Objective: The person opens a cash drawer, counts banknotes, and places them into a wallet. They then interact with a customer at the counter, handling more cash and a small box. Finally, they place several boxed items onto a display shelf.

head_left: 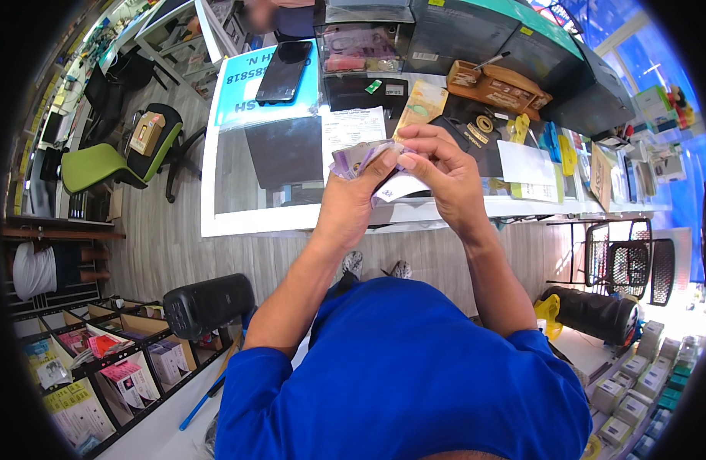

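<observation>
Purple and white banknotes [360, 159] are bunched and fanned in my left hand [351, 201], its thumb pressed on top. My right hand [447, 170] meets them from the other side, with its thumb and fingertips pinching at the edge of the bunch. Just beyond my right fingers, a yellow-orange banknote [422, 106] reaches toward the back of the counter; whether those fingers grip it I cannot tell. Both hands are above the glass counter [234, 172] with its white frame. A printed paper form [356, 126] lies under and behind the banknotes.
A black phone [285, 71] rests on a blue sign. Behind stand a glass-fronted box [366, 44] and a wooden pen holder [498, 90]. A black speaker [209, 305] and compartment shelves [131, 337] are at the left. A green chair [100, 167] stands farther off, black wire racks [629, 257] at the right.
</observation>
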The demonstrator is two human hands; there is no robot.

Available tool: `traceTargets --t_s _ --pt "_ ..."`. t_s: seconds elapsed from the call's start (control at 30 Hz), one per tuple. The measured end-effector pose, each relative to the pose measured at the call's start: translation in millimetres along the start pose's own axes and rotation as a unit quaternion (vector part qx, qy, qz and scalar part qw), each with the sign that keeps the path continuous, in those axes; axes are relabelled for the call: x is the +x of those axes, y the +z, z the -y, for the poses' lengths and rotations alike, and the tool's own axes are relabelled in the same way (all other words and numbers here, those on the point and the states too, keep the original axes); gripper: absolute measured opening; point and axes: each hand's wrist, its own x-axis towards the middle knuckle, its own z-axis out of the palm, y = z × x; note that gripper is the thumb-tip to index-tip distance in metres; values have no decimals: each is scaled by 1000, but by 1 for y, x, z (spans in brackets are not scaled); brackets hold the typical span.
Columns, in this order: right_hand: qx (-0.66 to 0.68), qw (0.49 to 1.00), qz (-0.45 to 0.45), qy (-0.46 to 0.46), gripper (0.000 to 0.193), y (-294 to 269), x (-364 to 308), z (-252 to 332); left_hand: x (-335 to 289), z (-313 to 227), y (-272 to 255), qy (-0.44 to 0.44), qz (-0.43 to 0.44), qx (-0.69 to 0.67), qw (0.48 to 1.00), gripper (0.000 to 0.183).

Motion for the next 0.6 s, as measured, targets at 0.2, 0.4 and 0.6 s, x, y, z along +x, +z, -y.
traceTargets --t_s 0.2,0.4,0.6 --pt "95 995 18 -9 17 -18 -6 -5 2 -8 5 -78 13 -119 990 48" --pt "8 996 -2 90 27 -10 -6 22 6 -4 14 -3 -25 -10 1000 42" --pt "46 999 -6 -26 24 -16 -6 4 4 -4 17 -8 -7 2 1000 34"
